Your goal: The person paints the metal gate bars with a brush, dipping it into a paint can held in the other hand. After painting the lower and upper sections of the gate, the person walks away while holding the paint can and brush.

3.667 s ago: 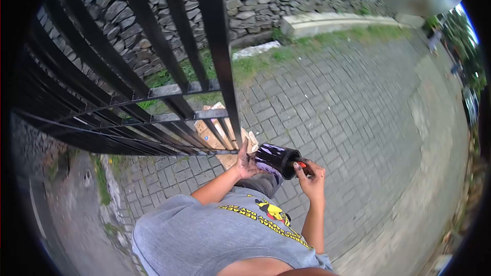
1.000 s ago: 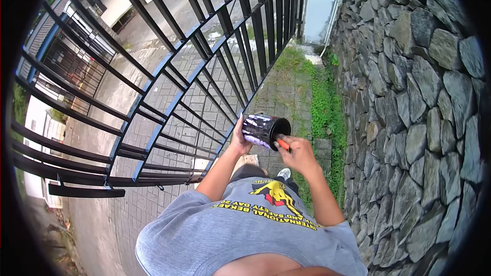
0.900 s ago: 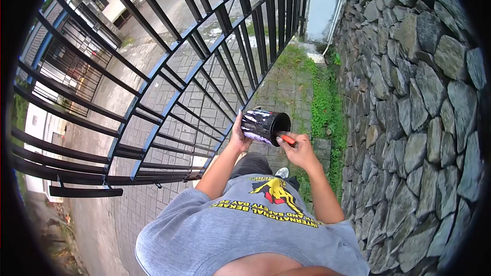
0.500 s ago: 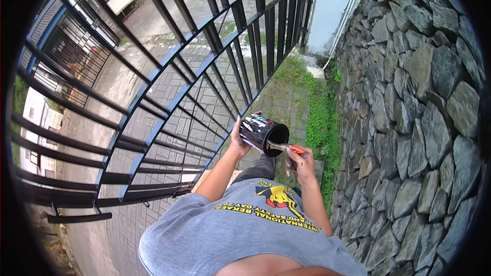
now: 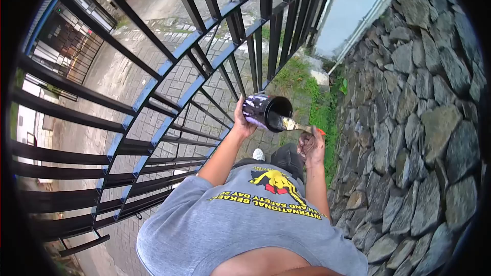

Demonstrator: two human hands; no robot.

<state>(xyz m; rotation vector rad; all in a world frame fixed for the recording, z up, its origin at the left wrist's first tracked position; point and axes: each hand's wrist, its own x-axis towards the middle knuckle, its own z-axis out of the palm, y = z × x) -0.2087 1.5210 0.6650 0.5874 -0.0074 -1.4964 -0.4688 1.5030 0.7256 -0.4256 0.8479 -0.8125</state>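
Note:
My left hand [image 5: 243, 119] is wrapped round the side of a black paint can [image 5: 255, 111], which is tilted with its open mouth toward my right. Between finger and thumb, my right hand [image 5: 313, 147] grips a paintbrush [image 5: 300, 127] by its handle, which has an orange-red end. The brush's bristles reach into the mouth of the can; their tips are hard to make out in the dark inside. Dark smears mark the fingers of my right hand.
A black metal gate [image 5: 169, 87] with blue-grey rails curves along my left and ahead. On the right rises a rough stone wall [image 5: 409, 138]. Green plants [image 5: 327, 145] line its foot, beside paving. A pale wall with a pipe [image 5: 353, 15] stands ahead.
The brush has drawn partly out of the can, showing its metal band and bristles. My right hand has moved right and the can is slightly higher in view. A white shoe now shows below.

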